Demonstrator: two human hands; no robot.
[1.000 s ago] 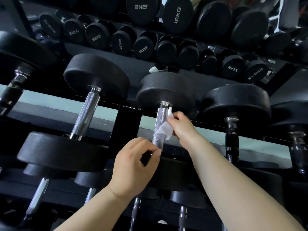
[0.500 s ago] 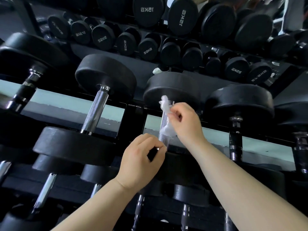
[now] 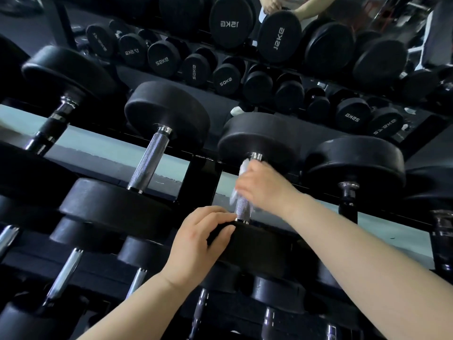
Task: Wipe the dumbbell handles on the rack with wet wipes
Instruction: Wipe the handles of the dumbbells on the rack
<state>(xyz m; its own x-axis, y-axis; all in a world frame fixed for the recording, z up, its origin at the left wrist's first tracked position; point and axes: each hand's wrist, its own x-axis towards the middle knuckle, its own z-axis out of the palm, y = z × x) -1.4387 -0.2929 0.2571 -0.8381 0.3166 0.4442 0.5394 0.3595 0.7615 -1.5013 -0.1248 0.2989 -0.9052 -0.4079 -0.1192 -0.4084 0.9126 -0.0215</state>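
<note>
- The right hand (image 3: 266,188) has carried the wipe (image 3: 244,169) up the handle (image 3: 242,209) in the past second, from the middle of the bar to its far end, just under the chrome collar (image 3: 256,156) of the far head (image 3: 259,136)
- Its fingers are wrapped round the handle with the wipe trapped beneath them; white folds show above the knuckles and again below the palm, on the handle's left side
- The wipe is therefore on the handle's far part, inside the right hand's grip and touching the bar
- The knurled near part of the handle lies bare between the right hand and the near head (image 3: 259,244)
- The left hand (image 3: 199,246) has stayed at the handle's near end, fingers curled over the rim of the near head and thumb against its face, gripping it; the fingertips lie just beside the handle's base
- The stroke appears to have run the length of the bar, so this handle looks nearly done, though a return pass may be needed
- A silver bar (image 3: 148,163) left of the handle and a dark bar (image 3: 348,192) to its right sit on the same rack (image 3: 203,177) with no hand on them, which suggests much of the job remains
</note>
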